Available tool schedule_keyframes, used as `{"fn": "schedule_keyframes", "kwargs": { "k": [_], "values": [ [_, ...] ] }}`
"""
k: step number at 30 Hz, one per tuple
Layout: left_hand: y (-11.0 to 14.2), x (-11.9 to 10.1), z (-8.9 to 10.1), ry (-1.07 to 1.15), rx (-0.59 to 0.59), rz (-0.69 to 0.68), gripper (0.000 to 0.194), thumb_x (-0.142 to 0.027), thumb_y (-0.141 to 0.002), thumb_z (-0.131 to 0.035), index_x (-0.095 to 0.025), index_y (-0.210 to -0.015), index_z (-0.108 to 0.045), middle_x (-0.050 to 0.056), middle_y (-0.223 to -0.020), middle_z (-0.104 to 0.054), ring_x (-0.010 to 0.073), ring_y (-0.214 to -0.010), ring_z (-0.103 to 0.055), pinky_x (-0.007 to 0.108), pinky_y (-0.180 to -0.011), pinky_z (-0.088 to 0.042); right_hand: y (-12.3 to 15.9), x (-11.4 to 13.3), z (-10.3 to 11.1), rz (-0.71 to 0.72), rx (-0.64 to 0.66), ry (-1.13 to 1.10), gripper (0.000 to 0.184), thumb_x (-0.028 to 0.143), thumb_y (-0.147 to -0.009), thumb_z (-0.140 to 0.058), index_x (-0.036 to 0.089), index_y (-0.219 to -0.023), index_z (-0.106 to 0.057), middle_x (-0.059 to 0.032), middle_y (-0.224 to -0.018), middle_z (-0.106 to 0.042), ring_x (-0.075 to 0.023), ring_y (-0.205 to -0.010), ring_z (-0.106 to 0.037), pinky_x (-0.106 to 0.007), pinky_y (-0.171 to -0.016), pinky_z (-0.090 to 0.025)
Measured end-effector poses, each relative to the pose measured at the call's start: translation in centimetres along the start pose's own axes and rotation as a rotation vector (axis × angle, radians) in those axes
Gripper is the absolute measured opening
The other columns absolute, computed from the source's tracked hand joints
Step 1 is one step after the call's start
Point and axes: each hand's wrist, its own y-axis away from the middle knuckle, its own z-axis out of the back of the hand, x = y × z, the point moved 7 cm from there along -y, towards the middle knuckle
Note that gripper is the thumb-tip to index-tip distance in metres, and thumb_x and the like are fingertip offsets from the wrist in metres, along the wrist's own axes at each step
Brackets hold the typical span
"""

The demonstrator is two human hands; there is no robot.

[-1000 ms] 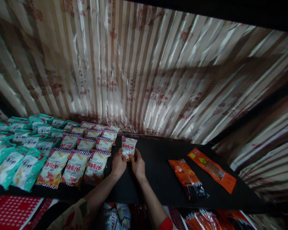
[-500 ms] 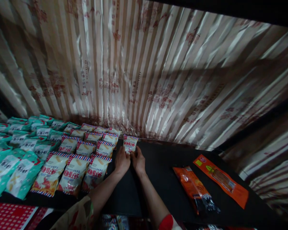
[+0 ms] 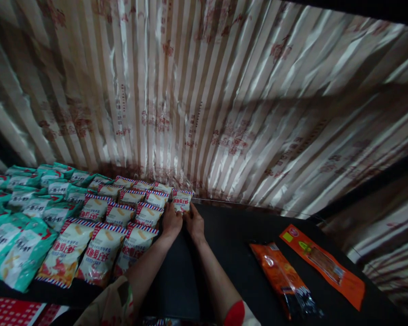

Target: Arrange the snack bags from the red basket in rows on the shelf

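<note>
Both my hands are at a small snack bag [image 3: 182,200] with a red, white and blue striped top edge and red lettering, at the back of the black shelf [image 3: 231,244]. My left hand [image 3: 172,222] grips its lower left side, and my right hand [image 3: 194,223] is closed at its lower right side. The bag stands nearly upright beside the rows of matching snack bags [image 3: 98,251] on the left, close to the end of the back row. My fingers partly cover its lower part.
Teal snack bags [image 3: 27,251] fill the far left. On the right lie an orange packet with a dark end [image 3: 282,276] and a flat orange packet [image 3: 326,265]. A striped, wrinkled sheet [image 3: 204,99] hangs behind the shelf. Red checked material [image 3: 12,312] shows at bottom left.
The snack bag in my hands has moved slightly left, up against the neighbouring bags in the back row. My hands moved with it, and the view shifted a little.
</note>
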Motion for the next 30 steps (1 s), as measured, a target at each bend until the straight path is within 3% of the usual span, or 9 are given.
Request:
{"fn": "schedule_keyframes", "kwargs": {
  "k": [7, 15, 19, 26, 30],
  "values": [
    [-0.7, 0.4, 0.5, 0.039, -0.023, 0.049, 0.052, -0.014, -0.08, -0.04, -0.007, -0.131, -0.037, 0.016, -0.141, -0.038, 0.0205, -0.131, -0.033, 0.028, -0.107, -0.023, -0.5, 0.4, -0.9, 0.002, 0.039, -0.06, 0.052, 0.03, -0.073, -0.048, 0.017, -0.123, -0.054, -0.0015, -0.077, -0.069, -0.0162, -0.067, -0.062, -0.027, -0.069, -0.049],
    [-0.6, 0.4, 0.5, 0.048, -0.032, 0.044, 0.054, -0.014, -0.08, -0.041, -0.002, -0.132, -0.034, 0.02, -0.14, -0.037, 0.024, -0.13, -0.035, 0.031, -0.107, -0.026, -0.7, -0.3, -0.9, 0.0, 0.032, -0.058, 0.052, 0.032, -0.075, -0.048, 0.018, -0.125, -0.052, -0.0051, -0.097, -0.069, -0.0184, -0.084, -0.064, -0.029, -0.079, -0.048],
    [-0.4, 0.2, 0.4, 0.047, -0.04, 0.01, 0.051, -0.012, -0.08, -0.04, -0.002, -0.13, -0.038, 0.021, -0.14, -0.036, 0.0245, -0.132, -0.031, 0.034, -0.108, -0.023, -0.8, -0.1, -1.1, -0.008, 0.059, -0.005, 0.05, 0.031, -0.076, -0.048, 0.017, -0.124, -0.053, -0.0061, -0.092, -0.07, -0.0194, -0.08, -0.065, -0.029, -0.076, -0.048],
    [1.2, -0.9, 0.1, -0.108, -0.018, -0.097, 0.049, -0.012, -0.08, -0.042, 0.002, -0.127, -0.042, 0.024, -0.141, -0.032, 0.028, -0.133, -0.027, 0.036, -0.11, -0.02, -0.7, -0.1, -1.2, 0.052, 0.006, 0.105, 0.05, 0.03, -0.078, -0.048, 0.013, -0.125, -0.051, -0.012, -0.106, -0.066, -0.0223, -0.096, -0.061, -0.033, -0.087, -0.044],
    [3.5, -2.6, 0.9, -0.002, -0.057, -0.171, 0.04, -0.009, -0.074, -0.046, -0.008, -0.113, -0.056, 0.017, -0.137, -0.041, 0.0275, -0.132, -0.03, 0.04, -0.111, -0.021, -0.1, -0.6, -0.7, 0.038, -0.059, 0.111, 0.052, 0.033, -0.077, -0.048, 0.01, -0.124, -0.051, -0.0158, -0.109, -0.063, -0.0251, -0.101, -0.058, -0.037, -0.089, -0.042]
  ]
}}
